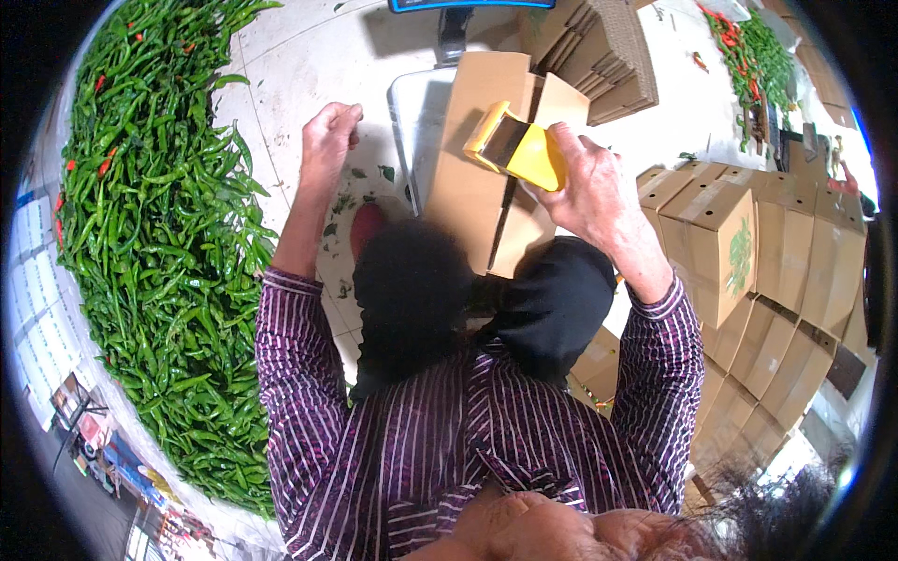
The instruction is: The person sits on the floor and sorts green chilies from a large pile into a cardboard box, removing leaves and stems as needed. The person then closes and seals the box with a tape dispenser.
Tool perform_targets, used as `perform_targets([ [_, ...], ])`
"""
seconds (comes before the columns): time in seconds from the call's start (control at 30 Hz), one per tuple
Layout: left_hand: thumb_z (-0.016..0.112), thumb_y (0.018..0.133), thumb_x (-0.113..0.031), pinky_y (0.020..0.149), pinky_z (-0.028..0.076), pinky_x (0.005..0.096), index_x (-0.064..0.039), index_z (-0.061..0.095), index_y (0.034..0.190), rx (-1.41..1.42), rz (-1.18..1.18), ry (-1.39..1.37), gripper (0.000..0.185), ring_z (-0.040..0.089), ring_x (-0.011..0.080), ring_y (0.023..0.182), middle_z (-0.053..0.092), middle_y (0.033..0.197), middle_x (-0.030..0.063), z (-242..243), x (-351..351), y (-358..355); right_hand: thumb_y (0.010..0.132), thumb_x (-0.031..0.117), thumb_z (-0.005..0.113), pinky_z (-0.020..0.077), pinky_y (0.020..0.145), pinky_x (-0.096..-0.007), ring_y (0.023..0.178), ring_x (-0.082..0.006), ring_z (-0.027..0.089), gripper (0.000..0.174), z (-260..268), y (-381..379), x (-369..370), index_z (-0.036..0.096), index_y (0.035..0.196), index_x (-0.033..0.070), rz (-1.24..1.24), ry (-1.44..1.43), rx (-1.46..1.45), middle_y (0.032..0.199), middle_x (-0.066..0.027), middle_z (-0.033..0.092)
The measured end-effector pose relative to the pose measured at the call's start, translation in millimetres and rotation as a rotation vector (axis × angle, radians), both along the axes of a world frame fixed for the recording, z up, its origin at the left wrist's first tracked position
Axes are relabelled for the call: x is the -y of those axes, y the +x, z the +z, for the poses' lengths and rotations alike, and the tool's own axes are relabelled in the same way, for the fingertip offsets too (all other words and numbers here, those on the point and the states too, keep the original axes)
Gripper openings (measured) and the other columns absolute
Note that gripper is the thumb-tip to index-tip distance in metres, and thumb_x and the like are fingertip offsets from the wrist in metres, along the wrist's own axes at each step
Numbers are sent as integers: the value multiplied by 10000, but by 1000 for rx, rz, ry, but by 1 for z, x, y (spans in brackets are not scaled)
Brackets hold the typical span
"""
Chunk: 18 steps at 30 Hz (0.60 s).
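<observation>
My right hand [593,186] grips a yellow packing-tape dispenser [533,151] by its handle. The dispenser's head lies over a brown cardboard box [468,189]; whether it touches the box cannot be made out. Between my knees, the box rests partly over the metal platform of a scale [421,105], its top flaps parted by a narrow gap. My left hand [330,133] is held left of the scale with its fingers curled in, and nothing shows in it. The roll inside the dispenser is mostly hidden.
A large heap of green chili peppers [161,280] with a few red ones spreads along my left. Flattened cartons [596,63] stand behind the box. Stacked closed cartons [715,203] rise at my right. More red and green peppers [754,70] lie far right. Leaf scraps litter the tiled floor [273,91].
</observation>
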<state>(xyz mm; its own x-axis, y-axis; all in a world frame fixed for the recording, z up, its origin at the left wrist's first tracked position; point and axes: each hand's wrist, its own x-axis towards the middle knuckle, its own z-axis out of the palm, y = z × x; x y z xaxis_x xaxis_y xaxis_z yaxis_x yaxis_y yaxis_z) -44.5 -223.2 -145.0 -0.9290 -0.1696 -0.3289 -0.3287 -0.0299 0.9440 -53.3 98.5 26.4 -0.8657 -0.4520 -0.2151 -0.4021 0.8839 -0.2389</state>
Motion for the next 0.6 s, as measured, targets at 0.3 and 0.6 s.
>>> perform_targets([
  [0.3,574,956,-152,652,498,344,1,631,936,-222,-67,-474,165,599,193,684,644,771,112,-83,-52,13,789,260,811,559,674,-441,746,-393,691,544,12,-3,11,525,1190,30,6,93,73,857,-208,674],
  [0.6,535,928,-68,685,486,528,-12,558,957,-312,-223,-509,67,602,474,790,622,871,245,-113,-105,16,795,211,780,577,726,-428,817,-363,717,545,19,1,10,507,1233,37,-34,78,85,906,-187,697],
])
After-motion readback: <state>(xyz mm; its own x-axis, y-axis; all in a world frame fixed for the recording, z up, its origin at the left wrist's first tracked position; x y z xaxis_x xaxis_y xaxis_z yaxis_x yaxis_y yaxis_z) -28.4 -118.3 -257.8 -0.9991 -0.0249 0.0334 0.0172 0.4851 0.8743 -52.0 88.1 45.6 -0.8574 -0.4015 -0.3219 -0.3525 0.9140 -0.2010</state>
